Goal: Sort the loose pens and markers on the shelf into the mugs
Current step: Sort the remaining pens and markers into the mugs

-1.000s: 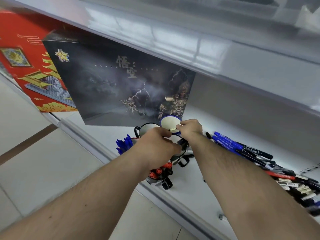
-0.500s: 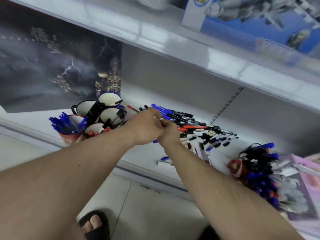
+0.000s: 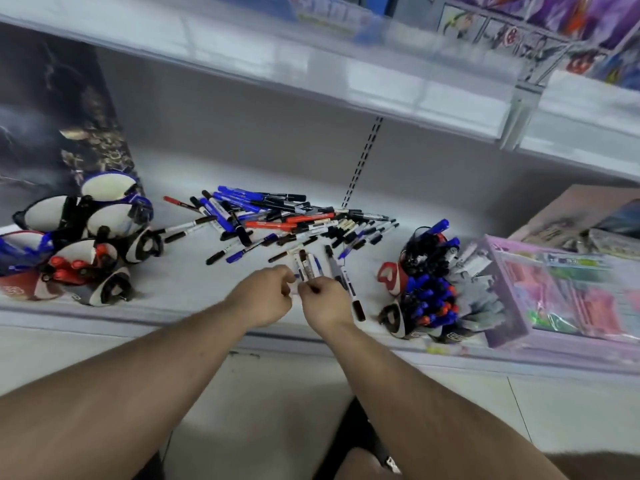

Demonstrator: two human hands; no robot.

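A: Several mugs (image 3: pixel 104 216) at the left end of the shelf (image 3: pixel 180 285), clustered and touching. Already stocked: blue pens (image 3: pixel 14 249) in the outermost mug, red-capped markers (image 3: pixel 69 266) in the one just beside it. At least three near the back showing pale, bare interiors; contents, if any, not visible.

B: Noted. Right-hand group?

A: More mugs (image 3: pixel 426 292) to the right, packed tight with black, blue and red caps. Exact count of mugs there not legible.

B: Loose stock outstanding?

A: Plenty. One sprawling pile of pens and markers (image 3: pixel 277 220) lying flat mid-shelf, between the two mug groups: blue, black, red and white barrels, crossed over one another. Small outlying lot (image 3: pixel 308 265) at the near edge of the pile, close to the shelf front, with one long black-ended marker (image 3: pixel 349 289) lying alongside.

B: Hands?

A: Left hand (image 3: pixel 263 299) and right hand (image 3: pixel 322 303) side by side over that near lot, knuckles almost touching. Fingers of both curled in; right fingertips pinched on the ends of a few white-barrelled markers from the lot. Left fingers bent close against the same bundle, actual grip not clear.

B: Progress?

A: Judged partway. Well under way by the filled mugs, far from finished by the pile remaining. Empty-looking mugs still available at left for the next colour.
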